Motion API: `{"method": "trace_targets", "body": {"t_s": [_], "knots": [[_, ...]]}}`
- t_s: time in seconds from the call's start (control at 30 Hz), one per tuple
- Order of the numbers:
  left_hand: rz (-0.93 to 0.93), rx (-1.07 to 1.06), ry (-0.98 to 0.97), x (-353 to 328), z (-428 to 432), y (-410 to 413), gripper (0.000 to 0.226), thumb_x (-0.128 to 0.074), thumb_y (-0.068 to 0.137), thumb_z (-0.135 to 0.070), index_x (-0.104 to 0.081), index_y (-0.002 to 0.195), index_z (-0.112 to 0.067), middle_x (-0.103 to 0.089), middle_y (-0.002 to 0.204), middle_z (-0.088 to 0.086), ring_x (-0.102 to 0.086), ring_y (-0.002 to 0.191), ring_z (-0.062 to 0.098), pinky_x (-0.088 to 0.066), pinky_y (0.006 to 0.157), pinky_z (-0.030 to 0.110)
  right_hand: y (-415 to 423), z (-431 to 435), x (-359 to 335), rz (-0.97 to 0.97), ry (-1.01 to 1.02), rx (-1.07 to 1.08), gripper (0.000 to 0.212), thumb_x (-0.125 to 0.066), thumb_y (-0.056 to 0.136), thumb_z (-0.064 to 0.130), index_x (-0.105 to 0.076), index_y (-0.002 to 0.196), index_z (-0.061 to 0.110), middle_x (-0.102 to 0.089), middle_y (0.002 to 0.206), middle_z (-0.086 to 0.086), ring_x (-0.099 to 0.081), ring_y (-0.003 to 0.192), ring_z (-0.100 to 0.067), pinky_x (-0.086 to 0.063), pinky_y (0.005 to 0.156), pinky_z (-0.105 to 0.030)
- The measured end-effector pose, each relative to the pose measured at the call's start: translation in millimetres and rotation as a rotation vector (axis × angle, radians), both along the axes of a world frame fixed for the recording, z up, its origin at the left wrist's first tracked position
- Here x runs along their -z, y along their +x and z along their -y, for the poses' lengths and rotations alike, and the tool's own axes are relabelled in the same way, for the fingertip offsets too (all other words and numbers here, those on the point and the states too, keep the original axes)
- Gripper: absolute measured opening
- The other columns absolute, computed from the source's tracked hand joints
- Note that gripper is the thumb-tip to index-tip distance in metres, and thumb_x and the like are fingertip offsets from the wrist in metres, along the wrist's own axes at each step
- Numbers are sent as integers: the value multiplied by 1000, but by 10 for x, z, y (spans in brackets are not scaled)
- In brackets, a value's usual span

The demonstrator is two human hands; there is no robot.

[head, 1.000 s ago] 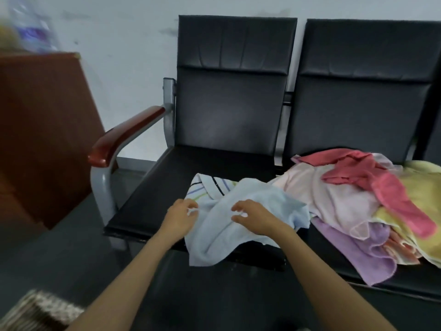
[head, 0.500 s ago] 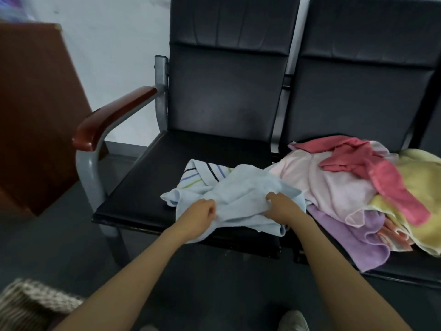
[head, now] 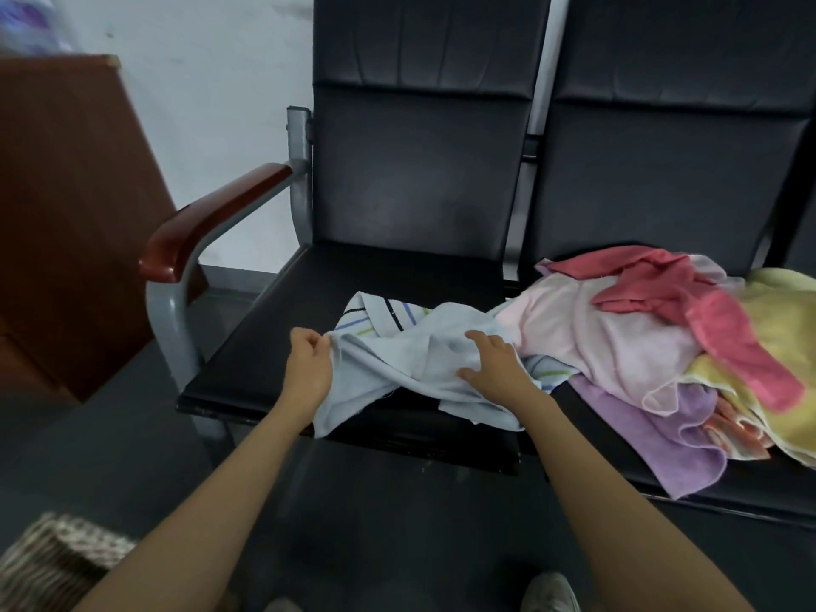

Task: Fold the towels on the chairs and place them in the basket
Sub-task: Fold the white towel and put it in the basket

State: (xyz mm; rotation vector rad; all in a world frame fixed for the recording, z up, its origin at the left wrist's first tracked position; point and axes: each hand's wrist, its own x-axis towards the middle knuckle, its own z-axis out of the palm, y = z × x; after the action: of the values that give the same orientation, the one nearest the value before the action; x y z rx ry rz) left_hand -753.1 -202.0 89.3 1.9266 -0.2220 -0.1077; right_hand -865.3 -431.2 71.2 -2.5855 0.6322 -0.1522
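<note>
A light blue towel (head: 397, 368) lies twisted and crumpled on the front of the left black chair seat (head: 273, 346). My left hand (head: 309, 368) pinches its left edge. My right hand (head: 494, 366) lies on its right side, fingers curled into the cloth. A striped white towel (head: 375, 313) lies partly under it. A pile of pink (head: 609, 342), red (head: 706, 315), yellow (head: 781, 329) and purple (head: 640, 435) towels covers the right chair seat. The woven basket (head: 53, 558) stands on the floor at the lower left, partly cut off.
A wooden armrest (head: 212, 218) on a grey metal frame borders the left chair. A brown wooden cabinet (head: 66, 214) stands to the left. Dark floor lies in front of the chairs, and my shoes (head: 549, 594) show at the bottom edge.
My left hand has shifted to the blue towel's left edge and my right hand has moved onto its right side. The towel is now stretched and twisted between them.
</note>
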Motion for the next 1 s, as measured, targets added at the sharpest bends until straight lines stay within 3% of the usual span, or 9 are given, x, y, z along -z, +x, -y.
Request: {"method": "trace_targets", "body": {"t_s": [0.13, 0.2, 0.3, 0.4, 0.53, 0.7, 0.8, 0.9, 1.0], "knots": [[-207, 21, -223, 30, 114, -37, 10, -40, 99, -24, -41, 104, -15, -50, 92, 2, -48, 82, 13, -41, 67, 27, 161, -89, 84, -115, -13, -87, 31, -56, 90, 32, -56, 120, 26, -43, 132, -3, -31, 131, -25, -32, 105, -39], [-203, 36, -123, 24, 152, -19, 11, -40, 99, -22, -44, 104, -14, -50, 93, 3, -48, 81, 13, -41, 67, 26, 230, -130, 100, -51, -25, -115, 11, -53, 92, 29, -58, 85, 23, -55, 100, 2, -49, 107, -21, -40, 90, -36], [-312, 100, -128, 1, 89, 82, 11, -47, 97, -22, -54, 94, -14, -59, 96, 5, -55, 84, 17, -45, 72, 28, 250, -216, -43, 152, 285, -139, 20, -49, 96, 29, -52, 81, 16, -50, 70, 6, -47, 68, -10, -38, 67, -26], [-273, 270, 86, 12, -81, 164, 11, -55, 93, -24, -59, 97, -15, -62, 99, 2, -58, 93, 17, -45, 75, 27, 309, -243, -215, 196, 363, -221, 15, -48, 94, 23, -57, 89, 11, -52, 75, 4, -47, 72, -10, -39, 70, -25], [57, 214, 521, 268, -208, 291, 31, -57, 89, -20, -51, 119, -13, -47, 120, 8, -50, 105, 24, -45, 89, 34, 407, -226, -52, -175, 79, -252, 25, -41, 95, 17, -59, 112, 14, -61, 106, -3, -56, 96, -19, -46, 85, -31], [51, 10, 577, 362, -88, 405, 54, -49, 95, -39, -39, 138, -7, -38, 140, 17, -36, 126, 34, -32, 102, 43, 528, -378, -27, -43, 148, -183, 39, -46, 88, 8, -50, 126, 19, -47, 121, -3, -39, 117, -20, -38, 90, -27], [-1, 32, 671, 346, -10, 459, 48, -56, 88, -49, -55, 123, -15, -44, 133, 8, -36, 122, 31, -30, 99, 41, 757, -472, -69, 169, 326, -44, 28, -46, 91, 12, -57, 116, 19, -48, 115, 5, -38, 118, -14, -36, 95, -25], [81, -53, 514, 362, 58, 480, 23, -64, 85, -32, -58, 102, -18, -57, 107, 4, -49, 108, 28, -33, 90, 38, 1048, -478, -2, 145, 102, -10, 23, -50, 94, 25, -58, 113, 14, -56, 115, -4, -43, 118, -23, -36, 95, -29], [432, -53, 290, 263, 92, 439, 13, -55, 83, -1, -55, 85, -14, -56, 85, 0, -52, 86, 23, -39, 77, 34, 1271, -468, 80, -83, 91, -61, 36, -55, 91, 41, -53, 116, 16, -53, 119, -7, -44, 116, -25, -39, 95, -34]]}}
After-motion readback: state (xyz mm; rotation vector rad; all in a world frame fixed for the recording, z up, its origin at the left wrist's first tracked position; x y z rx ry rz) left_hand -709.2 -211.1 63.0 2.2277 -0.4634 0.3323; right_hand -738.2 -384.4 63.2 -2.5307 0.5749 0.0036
